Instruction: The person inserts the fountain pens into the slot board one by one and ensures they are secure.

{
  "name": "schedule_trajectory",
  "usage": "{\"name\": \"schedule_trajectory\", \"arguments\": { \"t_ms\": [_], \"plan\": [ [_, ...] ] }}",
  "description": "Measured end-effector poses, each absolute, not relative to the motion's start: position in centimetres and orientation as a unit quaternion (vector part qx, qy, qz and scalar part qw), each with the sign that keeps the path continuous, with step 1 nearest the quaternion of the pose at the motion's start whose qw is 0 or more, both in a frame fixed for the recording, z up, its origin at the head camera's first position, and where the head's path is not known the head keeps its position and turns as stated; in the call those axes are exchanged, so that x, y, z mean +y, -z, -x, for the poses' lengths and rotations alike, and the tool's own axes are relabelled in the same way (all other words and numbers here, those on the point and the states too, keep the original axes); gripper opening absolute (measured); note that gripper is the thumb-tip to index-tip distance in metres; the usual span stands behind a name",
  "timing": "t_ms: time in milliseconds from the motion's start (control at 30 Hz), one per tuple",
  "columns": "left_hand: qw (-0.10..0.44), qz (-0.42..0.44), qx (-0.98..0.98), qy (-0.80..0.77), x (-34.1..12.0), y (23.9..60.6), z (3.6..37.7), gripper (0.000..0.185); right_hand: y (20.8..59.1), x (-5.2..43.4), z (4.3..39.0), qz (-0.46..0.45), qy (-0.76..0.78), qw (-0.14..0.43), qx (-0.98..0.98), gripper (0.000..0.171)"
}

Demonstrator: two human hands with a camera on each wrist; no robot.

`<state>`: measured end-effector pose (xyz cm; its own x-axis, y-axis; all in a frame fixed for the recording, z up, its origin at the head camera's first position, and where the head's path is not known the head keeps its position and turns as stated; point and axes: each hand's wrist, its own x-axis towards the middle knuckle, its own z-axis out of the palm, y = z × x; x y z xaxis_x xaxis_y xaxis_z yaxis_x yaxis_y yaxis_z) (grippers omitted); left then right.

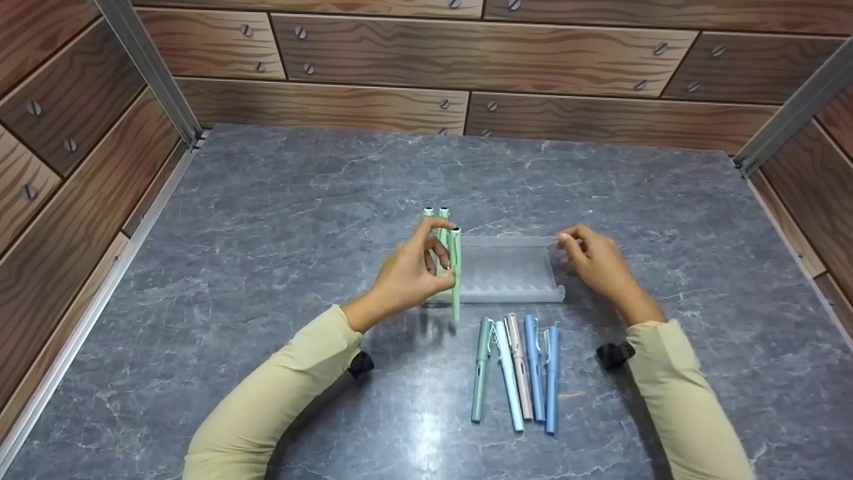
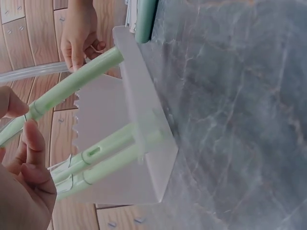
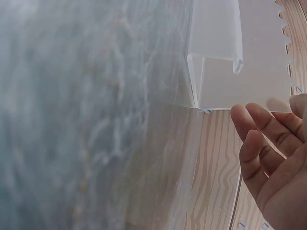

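Note:
Thumb and forefinger of my left hand (image 1: 408,275) pinch a light green pen (image 1: 456,267) near its capped end. The pen slants over the front lip of a translucent pen stand (image 1: 510,267), as the left wrist view shows. Two more light green pens (image 2: 108,148) lean side by side in the stand's left end, their lower ends behind the lip. My right hand (image 1: 600,263) holds the stand's back right corner between thumb and fingers; in the right wrist view a fingertip (image 3: 277,104) shows through the plate (image 3: 240,86).
In front of the stand lie a dark green pen (image 1: 480,373), a pale aqua pen (image 1: 509,380), a pinkish-grey pen (image 1: 519,367) and two blue pens (image 1: 552,383), roughly parallel. The marbled grey tabletop (image 1: 300,200) is bordered by wood-patterned walls (image 1: 373,53) and metal posts (image 1: 150,73).

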<state>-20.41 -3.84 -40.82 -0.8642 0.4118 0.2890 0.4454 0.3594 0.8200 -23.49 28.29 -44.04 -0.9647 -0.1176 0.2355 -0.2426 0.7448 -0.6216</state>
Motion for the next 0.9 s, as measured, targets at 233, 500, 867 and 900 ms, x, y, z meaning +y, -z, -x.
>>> {"name": "schedule_trajectory", "arguments": {
  "t_ms": [233, 500, 867, 900],
  "plan": [
    [0.066, 0.262, -0.846, 0.46, -3.5, 40.4, 20.8, 0.058, 44.2, 28.3, 23.6, -0.093, -0.341, 0.086, -0.931, 0.028],
    [0.108, 0.243, -0.861, 0.434, -3.3, 40.3, 21.4, 0.055, 44.0, 28.4, 23.4, -0.098, -0.333, 0.095, -0.933, 0.028],
    [0.152, 0.235, -0.869, 0.408, -3.2, 40.8, 22.3, 0.053, 44.1, 28.4, 23.3, -0.098, -0.332, 0.099, -0.933, 0.028],
    [0.155, 0.235, -0.87, 0.405, -3.2, 40.9, 22.4, 0.053, 44.1, 28.4, 23.4, -0.098, -0.332, 0.1, -0.933, 0.027]
  ]
}}
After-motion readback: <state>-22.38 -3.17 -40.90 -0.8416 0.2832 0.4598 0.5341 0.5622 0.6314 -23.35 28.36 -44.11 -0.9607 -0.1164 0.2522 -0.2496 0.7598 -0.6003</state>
